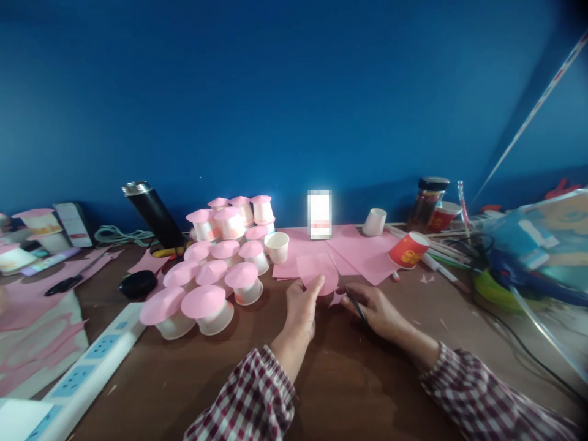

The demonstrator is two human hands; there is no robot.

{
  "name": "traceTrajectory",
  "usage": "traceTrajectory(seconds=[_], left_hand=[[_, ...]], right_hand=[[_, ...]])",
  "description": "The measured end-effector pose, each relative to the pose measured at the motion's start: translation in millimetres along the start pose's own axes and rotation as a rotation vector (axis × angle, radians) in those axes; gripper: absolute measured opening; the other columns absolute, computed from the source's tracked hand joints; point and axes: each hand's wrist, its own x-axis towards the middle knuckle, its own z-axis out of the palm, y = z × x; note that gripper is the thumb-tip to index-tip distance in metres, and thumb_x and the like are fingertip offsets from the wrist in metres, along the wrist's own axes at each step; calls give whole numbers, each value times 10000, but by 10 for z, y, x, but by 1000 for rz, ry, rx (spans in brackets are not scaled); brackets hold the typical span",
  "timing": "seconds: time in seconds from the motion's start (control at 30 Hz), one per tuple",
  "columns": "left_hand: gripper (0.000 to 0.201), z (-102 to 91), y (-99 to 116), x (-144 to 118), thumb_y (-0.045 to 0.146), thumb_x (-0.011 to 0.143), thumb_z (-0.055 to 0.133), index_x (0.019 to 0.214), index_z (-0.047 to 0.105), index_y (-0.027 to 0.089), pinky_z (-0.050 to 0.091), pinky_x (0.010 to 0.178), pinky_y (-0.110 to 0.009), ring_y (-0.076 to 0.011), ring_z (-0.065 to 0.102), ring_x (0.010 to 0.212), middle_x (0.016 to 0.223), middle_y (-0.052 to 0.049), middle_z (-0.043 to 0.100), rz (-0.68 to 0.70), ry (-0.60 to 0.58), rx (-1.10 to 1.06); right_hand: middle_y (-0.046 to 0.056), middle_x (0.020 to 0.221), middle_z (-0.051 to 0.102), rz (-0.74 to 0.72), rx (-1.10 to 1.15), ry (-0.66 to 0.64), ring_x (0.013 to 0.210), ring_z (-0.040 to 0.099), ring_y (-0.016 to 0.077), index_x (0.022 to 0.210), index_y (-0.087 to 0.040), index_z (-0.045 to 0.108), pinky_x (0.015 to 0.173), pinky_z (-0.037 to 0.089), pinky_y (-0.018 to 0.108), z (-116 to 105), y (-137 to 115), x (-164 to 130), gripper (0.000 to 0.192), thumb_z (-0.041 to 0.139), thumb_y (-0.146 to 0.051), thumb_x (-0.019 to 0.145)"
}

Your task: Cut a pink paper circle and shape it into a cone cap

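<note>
Cups (174,324) under pink caps (203,301), and scissors (356,305) at a paper disc (316,269).
A lidded jar (423,211) holds something dark; a red cup (408,251) stands near it. The left hand (301,309) pinches the disc between thumb and fingers, most of it standing out beyond the grip; the right hand (379,312) grasps the scissors, their blades at the disc's right edge.

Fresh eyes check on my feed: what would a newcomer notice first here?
Probably the cluster of white paper cups with pink cone-shaped paper tops, left of centre on the brown table. Next, at the centre, the left hand holds a rounded pink paper piece, with the right hand holding scissors at its right edge. Behind everything stands a vivid blue wall.
</note>
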Motion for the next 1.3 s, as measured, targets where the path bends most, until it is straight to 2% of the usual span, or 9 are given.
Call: traceTrajectory(seconds=[0.2, 0.37, 0.6, 0.83, 1.3], left_hand=[[396, 7, 6, 1, 404, 608, 756, 805, 667, 72, 429, 548, -251, -125, 562, 548, 641, -61, 641, -1, 3, -10], [406, 9, 22, -6, 396, 616, 753, 835, 665, 66, 429, 544, -246, -125, 565, 560, 659, -68, 643, -4, -8, -17], [373, 26, 31, -18, 378, 628, 748, 821, 662, 72, 425, 537, -249, -123, 557, 544, 654, -65, 643, -7, -16, -49], [359, 3, 9, 11, 379, 640, 741, 815, 658, 76, 426, 556, -247, -121, 564, 561, 664, -64, 647, 4, -9, -16], [358, 4, 16, 10, 402, 610, 752, 746, 635, 92, 426, 535, -248, -123, 563, 534, 625, -48, 638, -8, 13, -46]], right_hand=[[34, 692, 622, 17, 23, -5, 715, 596, 178, 1084, -108, 607, 615, 476, 255, 8, -3, -7, 430, 602, -427, 796], [39, 716, 630, -16, 8, 7, 729, 596, 179, 1070, -109, 620, 643, 477, 263, 1, -15, -5, 427, 612, -429, 787], [16, 639, 594, 9, -10, 0, 641, 567, 155, 1089, -111, 611, 537, 441, 225, 4, 11, -5, 425, 604, -419, 796], [56, 800, 647, 7, 20, -1, 702, 584, 161, 1092, -117, 608, 560, 455, 225, 7, 19, -3, 417, 608, -408, 794], [43, 756, 641, 16, 32, -8, 644, 565, 141, 1084, -116, 617, 523, 432, 214, 10, 15, -12, 428, 604, -429, 792]])
